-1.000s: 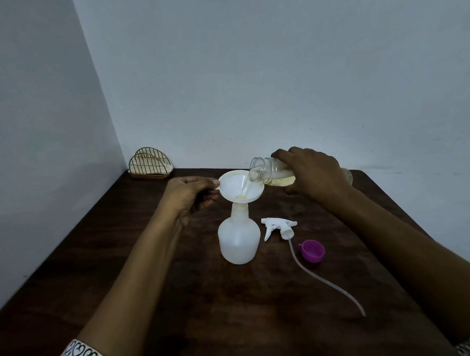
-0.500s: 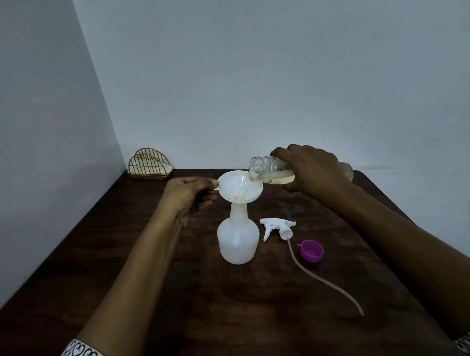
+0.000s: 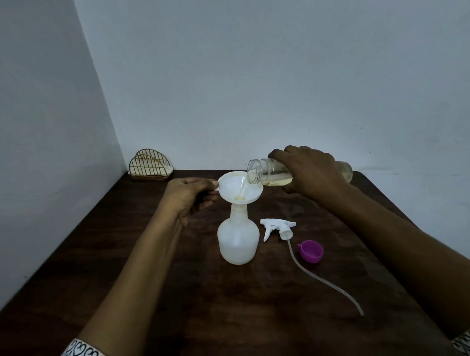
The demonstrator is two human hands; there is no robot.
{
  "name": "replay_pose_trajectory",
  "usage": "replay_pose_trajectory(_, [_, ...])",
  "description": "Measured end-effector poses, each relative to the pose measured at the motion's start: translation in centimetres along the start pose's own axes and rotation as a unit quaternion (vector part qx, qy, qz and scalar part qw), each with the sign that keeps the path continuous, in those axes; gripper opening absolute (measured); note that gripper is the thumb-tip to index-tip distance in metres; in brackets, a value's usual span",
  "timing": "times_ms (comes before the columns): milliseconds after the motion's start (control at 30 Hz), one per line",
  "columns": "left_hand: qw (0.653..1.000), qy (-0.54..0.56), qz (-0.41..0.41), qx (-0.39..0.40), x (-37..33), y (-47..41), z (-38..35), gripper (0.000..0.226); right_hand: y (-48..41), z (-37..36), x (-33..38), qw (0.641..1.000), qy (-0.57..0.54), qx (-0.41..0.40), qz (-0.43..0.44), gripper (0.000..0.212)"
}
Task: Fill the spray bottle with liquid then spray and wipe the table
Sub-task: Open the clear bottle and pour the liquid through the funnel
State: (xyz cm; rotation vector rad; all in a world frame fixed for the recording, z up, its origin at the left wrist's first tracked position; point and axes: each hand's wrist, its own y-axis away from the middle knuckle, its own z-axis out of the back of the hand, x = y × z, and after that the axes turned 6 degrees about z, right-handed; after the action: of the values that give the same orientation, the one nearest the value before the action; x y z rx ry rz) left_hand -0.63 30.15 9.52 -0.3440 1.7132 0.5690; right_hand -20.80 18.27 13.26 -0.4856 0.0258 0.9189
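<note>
A white translucent spray bottle (image 3: pixel 238 242) stands upright mid-table with a white funnel (image 3: pixel 235 187) seated in its neck. My left hand (image 3: pixel 190 197) pinches the funnel's tab on the left rim. My right hand (image 3: pixel 313 174) grips a clear bottle (image 3: pixel 266 172) tipped nearly flat, its mouth over the funnel. Pale yellow liquid runs in a thin stream into the funnel and pools at its throat. The white trigger head (image 3: pixel 277 227) with its long dip tube (image 3: pixel 324 279) lies on the table to the right of the spray bottle.
A purple cap (image 3: pixel 311 251) lies on its side right of the trigger head. A gold wire holder (image 3: pixel 150 168) with cloths stands at the back left corner against the walls. The dark wooden table (image 3: pixel 234 312) ends at the right near my forearm.
The clear bottle stays tipped and liquid keeps flowing into the funnel. Both hands hold nearly the same positions.
</note>
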Motion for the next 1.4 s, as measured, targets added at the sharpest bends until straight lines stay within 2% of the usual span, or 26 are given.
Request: replay_pose_trajectory(1400, [1.000,0.004,0.003,-0.003,0.0,0.2,0.1,0.006,-0.6,1.4,0.5,0.999,0.034,0.004,0.003,0.055])
